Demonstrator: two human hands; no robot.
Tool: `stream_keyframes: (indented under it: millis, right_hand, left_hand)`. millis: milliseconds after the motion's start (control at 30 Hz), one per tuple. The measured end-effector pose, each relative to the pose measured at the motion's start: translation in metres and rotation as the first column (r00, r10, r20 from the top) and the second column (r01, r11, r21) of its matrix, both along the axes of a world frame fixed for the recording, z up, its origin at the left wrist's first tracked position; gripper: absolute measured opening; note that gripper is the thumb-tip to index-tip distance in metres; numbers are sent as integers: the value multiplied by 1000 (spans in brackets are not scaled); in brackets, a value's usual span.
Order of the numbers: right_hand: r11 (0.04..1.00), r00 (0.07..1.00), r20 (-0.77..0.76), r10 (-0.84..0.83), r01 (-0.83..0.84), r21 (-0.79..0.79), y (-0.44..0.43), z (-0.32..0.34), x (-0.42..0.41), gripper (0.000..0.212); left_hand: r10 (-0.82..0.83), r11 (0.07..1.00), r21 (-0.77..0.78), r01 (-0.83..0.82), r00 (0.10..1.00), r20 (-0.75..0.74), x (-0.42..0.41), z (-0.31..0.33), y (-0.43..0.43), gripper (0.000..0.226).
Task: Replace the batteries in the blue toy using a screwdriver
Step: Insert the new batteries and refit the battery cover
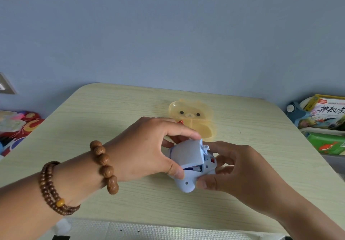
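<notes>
The pale blue toy (188,181) lies belly-up just above the table's middle. My right hand (237,167) grips its body from the right. My left hand (149,152) pinches the blue battery cover (188,153) between thumb and fingers, with the cover tilted over the open compartment. Batteries (194,169) with blue, white and red print show under the cover's lower edge. No screwdriver is visible; a small red-and-white item (180,122) peeks out behind my left hand.
A translucent yellow bear-shaped box (194,116) lies open behind the toy on the light wooden table (112,112). Books and a green pack (324,125) sit in bins off the right edge. Colourful toys (16,125) lie at the left.
</notes>
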State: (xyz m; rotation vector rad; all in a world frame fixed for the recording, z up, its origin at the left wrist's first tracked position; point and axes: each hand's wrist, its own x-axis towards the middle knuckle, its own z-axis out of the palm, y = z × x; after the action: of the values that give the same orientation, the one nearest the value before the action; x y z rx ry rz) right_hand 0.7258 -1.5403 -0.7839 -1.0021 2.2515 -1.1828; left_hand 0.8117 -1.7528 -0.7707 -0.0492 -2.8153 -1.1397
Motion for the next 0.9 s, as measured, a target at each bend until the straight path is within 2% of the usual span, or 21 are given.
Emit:
stream_keyframes:
  millis: [267, 367, 467, 533, 567, 667, 900]
  right_hand:
    - [1000, 1000, 15, 4, -4, -4, 0, 3, 3, 62]
    - [999, 998, 45, 41, -42, 20, 1, 2, 0, 57]
    - [996, 981, 176, 87, -85, -16, 3, 5, -4, 35]
    - [998, 975, 212, 61, -54, -37, 4, 2, -8, 53]
    - [998, 976, 212, 50, -40, -50, 2, 0, -9, 52]
    - [997, 972, 232, 40, -22, -79, -2, 0, -8, 32]
    - [995, 959, 285, -1, 31, -99, -3, -2, -9, 26]
  left_hand:
    - [3, 984, 178, -13, 998, 61, 0, -11, -6, 67]
    - [9, 985, 174, -20, 998, 62, -2, -11, -6, 67]
    - [9, 987, 162, -19, 998, 64, -1, -10, -5, 67]
    - [16, 989, 145, -25, 998, 63, -1, -9, -4, 67]
    - [20, 990, 137, -28, 998, 62, -1, -9, -4, 66]
    - [25, 991, 126, -33, 998, 64, 0, -8, -3, 66]
    - [28, 994, 106, -36, 997, 75, 2, -9, -1, 65]
